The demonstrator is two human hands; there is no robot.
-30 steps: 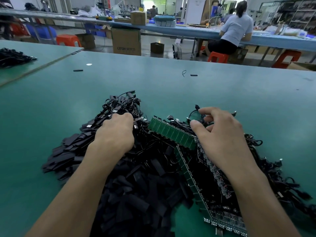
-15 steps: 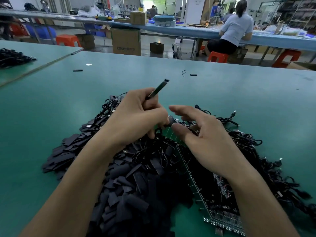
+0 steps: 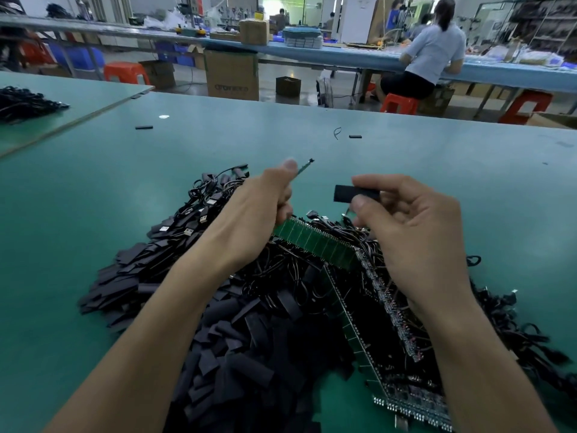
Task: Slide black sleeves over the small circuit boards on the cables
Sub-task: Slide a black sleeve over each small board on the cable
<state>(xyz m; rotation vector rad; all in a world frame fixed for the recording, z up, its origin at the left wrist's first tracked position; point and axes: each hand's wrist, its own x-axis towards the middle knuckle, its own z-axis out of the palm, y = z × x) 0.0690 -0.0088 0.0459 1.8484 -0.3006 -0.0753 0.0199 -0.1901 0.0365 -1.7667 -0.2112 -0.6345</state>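
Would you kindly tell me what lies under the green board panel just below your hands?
The green board panel rests on tangled black cables, which show around its edges. Whatever sits directly beneath it, the table included, is covered.

Two hands: left hand (image 3: 259, 220), right hand (image 3: 415, 232). One black sleeve (image 3: 343, 193) pinched in the right, one small circuit board (image 3: 304, 166) in the left. Heaped sleeves (image 3: 243, 354) and cables (image 3: 218, 195): past counting. Two green board strips (image 3: 315, 243). Two stray black pieces (image 3: 143, 127) on the table (image 3: 93, 198). One wire loop (image 3: 337, 132).
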